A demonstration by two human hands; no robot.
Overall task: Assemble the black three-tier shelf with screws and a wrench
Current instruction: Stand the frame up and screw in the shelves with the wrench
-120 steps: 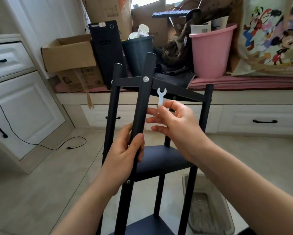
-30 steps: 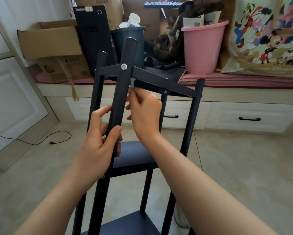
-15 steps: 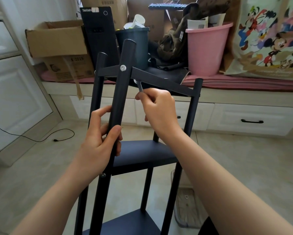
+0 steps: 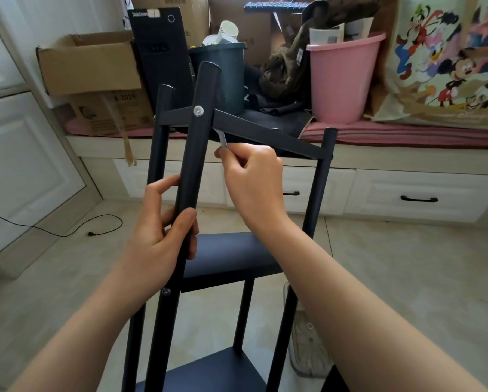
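Gripping the near post (image 4: 193,154), left hand (image 4: 158,230) steadies; right hand (image 4: 251,179) pinching wrench (image 4: 223,140), now withdrawn slightly below top-tier screw (image 4: 198,110), mid-tightening.

The black computer tower (image 4: 160,52) behind the shelf's top reads "ThinkCentre" in small white letters along its upper edge. Left of the tower, the lower cardboard box (image 4: 109,113) carries what looks like "X-2019". Far right of the tower, the cartoon bag (image 4: 446,60) has faint script, perhaps "Disney".
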